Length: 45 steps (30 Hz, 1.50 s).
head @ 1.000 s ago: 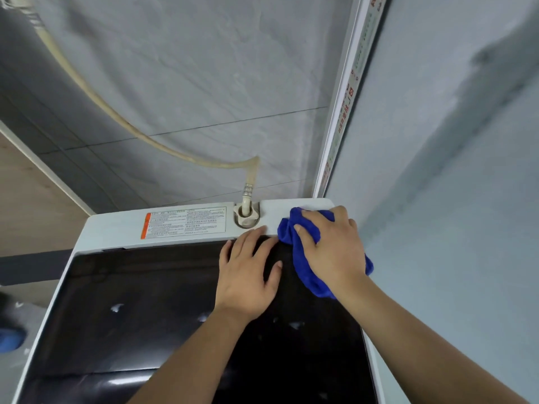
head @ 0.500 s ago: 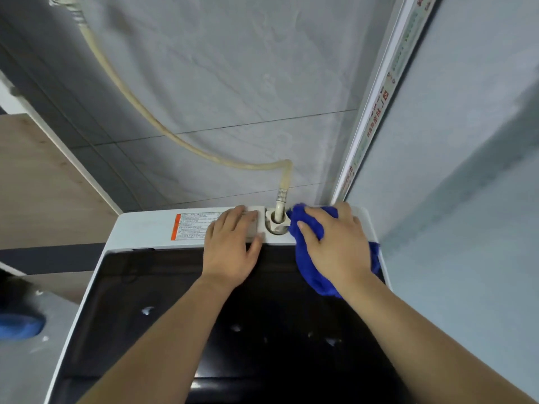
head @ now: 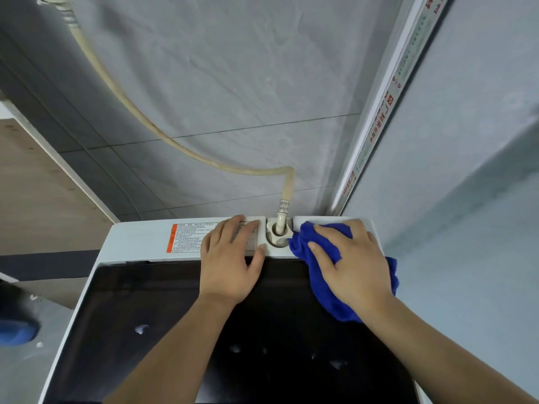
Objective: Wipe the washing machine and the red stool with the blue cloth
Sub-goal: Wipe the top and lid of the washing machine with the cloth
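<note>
The washing machine is a white top-loader with a dark glass lid, seen from above. My right hand presses the blue cloth flat on the machine's back right corner, just right of the hose inlet. My left hand lies flat, fingers apart, on the white back panel, covering part of the warning label. The red stool is out of view.
A beige water hose rises from the inlet and curves up left along the grey tiled wall. A white pipe with red print runs up the right corner. The right wall stands close beside the machine. Something blue lies on the floor at left.
My left hand slid from the lid up onto the back panel and label. My right hand stays on the cloth at the back right corner, next to the inlet. The view shifted.
</note>
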Available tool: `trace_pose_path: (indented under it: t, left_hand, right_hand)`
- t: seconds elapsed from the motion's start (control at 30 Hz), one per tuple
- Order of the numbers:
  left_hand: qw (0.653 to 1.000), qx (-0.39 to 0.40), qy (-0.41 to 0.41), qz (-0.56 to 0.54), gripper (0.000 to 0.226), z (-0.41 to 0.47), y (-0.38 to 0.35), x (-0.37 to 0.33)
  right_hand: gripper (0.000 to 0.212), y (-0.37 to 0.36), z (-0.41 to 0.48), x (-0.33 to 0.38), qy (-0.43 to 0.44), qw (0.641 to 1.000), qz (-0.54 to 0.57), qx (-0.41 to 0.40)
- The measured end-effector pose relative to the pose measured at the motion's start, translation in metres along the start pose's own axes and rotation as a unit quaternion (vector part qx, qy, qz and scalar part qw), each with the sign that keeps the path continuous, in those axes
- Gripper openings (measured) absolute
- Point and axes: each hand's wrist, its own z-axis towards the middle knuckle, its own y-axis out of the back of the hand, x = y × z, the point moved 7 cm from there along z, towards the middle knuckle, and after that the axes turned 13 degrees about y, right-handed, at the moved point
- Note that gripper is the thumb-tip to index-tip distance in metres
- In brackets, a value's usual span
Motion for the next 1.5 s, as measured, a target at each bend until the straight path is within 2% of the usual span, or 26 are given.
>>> trace_pose_path:
  t: [0.17,0.3,0.37,0.47,0.6,0.7,0.83,0.93,1.0,1.2,1.33,1.5]
  left_hand:
    - [1.0,0.01,0.004,0.008,0.049,-0.001,0.002,-0.001]
    - [0.999,0.033,-0.004,-0.003,0.047,-0.003,0.004,-0.001]
    - [0.998,0.058,-0.015,0.007,0.048,-0.004,0.006,-0.001]
    - [0.997,0.078,-0.019,0.022,0.051,-0.004,0.02,0.008]
    - [0.999,0.045,-0.029,0.009,0.05,0.001,0.049,0.038]
    - [0.999,0.032,-0.036,0.003,0.055,0.009,0.061,0.064]
    - [0.997,0.062,-0.048,0.004,0.048,0.028,0.049,0.091]
    - [0.995,0.069,-0.063,0.023,0.056,0.035,0.035,0.104]
    - [0.996,0.047,-0.071,0.02,0.063,0.036,0.033,0.107]
    - [0.997,0.033,-0.07,0.006,0.061,0.037,0.033,0.108]
    - [0.997,0.025,-0.065,-0.018,0.059,0.036,0.036,0.109]
    - [0.998,0.017,-0.059,-0.024,0.057,0.037,0.038,0.108]
  right_hand:
    - [0.037,0.002,0.029,-0.002,-0.079,0.996,0.013,-0.046]
    - [0.039,0.001,-0.006,0.014,-0.053,0.999,0.006,-0.007]
    - [0.038,0.006,-0.017,0.013,-0.06,0.998,0.036,0.003]
    - [0.035,0.022,-0.021,0.025,-0.064,0.994,0.078,-0.034]
    - [0.038,0.026,-0.009,0.088,-0.013,0.991,0.11,-0.08]
    - [0.037,0.004,0.011,0.12,-0.022,0.994,0.084,-0.073]
    - [0.04,-0.033,0.029,0.132,-0.054,0.998,-0.023,-0.031]
    - [0.043,-0.042,0.022,0.133,-0.06,0.996,-0.064,-0.014]
    - [0.044,-0.046,0.013,0.131,-0.066,0.995,-0.07,0.003]
    - [0.045,-0.052,0.034,0.14,-0.084,0.993,-0.084,0.005]
    - [0.044,-0.055,0.051,0.152,-0.059,0.996,-0.063,0.005]
    - [0.046,-0.056,0.03,0.143,-0.029,0.999,-0.044,0.007]
